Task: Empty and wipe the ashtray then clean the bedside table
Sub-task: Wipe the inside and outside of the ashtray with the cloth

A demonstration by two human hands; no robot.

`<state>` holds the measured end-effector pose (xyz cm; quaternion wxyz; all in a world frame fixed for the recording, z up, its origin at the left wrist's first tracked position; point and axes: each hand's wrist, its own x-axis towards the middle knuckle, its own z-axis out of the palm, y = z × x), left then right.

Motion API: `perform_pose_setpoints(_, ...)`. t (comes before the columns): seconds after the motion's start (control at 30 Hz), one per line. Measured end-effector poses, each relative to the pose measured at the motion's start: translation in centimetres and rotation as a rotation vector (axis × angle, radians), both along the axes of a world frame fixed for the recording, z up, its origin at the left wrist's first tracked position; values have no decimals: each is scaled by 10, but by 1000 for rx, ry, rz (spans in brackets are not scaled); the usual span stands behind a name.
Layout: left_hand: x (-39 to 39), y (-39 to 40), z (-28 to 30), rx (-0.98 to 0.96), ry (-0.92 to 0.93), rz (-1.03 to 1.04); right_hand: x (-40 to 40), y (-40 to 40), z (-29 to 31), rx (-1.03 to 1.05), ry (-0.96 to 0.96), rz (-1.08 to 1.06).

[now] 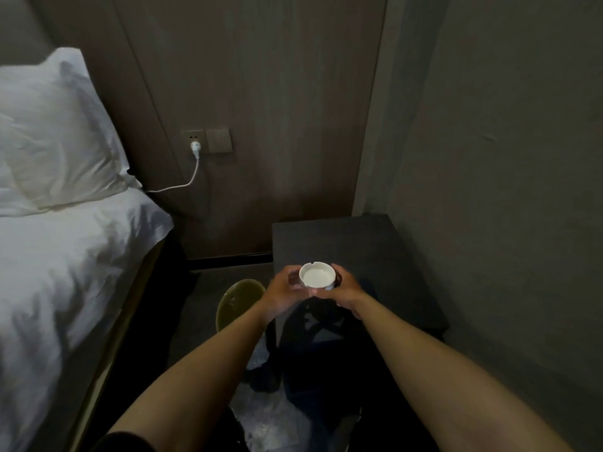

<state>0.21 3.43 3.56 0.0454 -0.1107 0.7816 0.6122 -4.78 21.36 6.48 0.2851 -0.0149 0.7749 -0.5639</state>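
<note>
A small round white ashtray [317, 275] with a notched rim is held upright between both hands, just above the front left part of the dark bedside table [355, 243]. Its inside looks plain white. My left hand [284, 287] grips its left side and my right hand [346, 288] cups its right side and underside. No cloth is visible in either hand.
A green-lined waste bin [236, 301] stands on the floor left of the table, below my left wrist. A white bed [65, 272] with a pillow fills the left. A charger cable [192, 172] hangs from a wall socket. Pale crumpled plastic lies on the floor near my legs.
</note>
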Motion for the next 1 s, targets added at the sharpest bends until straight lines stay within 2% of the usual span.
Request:
perform_pose_setpoints(0.33, -37, 45, -16, -74, -16, -199, -13, 55, -10, -4, 6, -15)
perform_pose_setpoints(0.6, -60, 74, -40, -70, -4, -183, -32, 82, -43, 3, 95, -124)
perform_pose_setpoints(0.87, -82, 100, -80, -404, -186, 75, -46, 102, -76, -10, 110, -237)
perform_pose_setpoints(1.0, -85, 104, -90, -581, -303, 53, -48, 109, -88, -18, 111, -254)
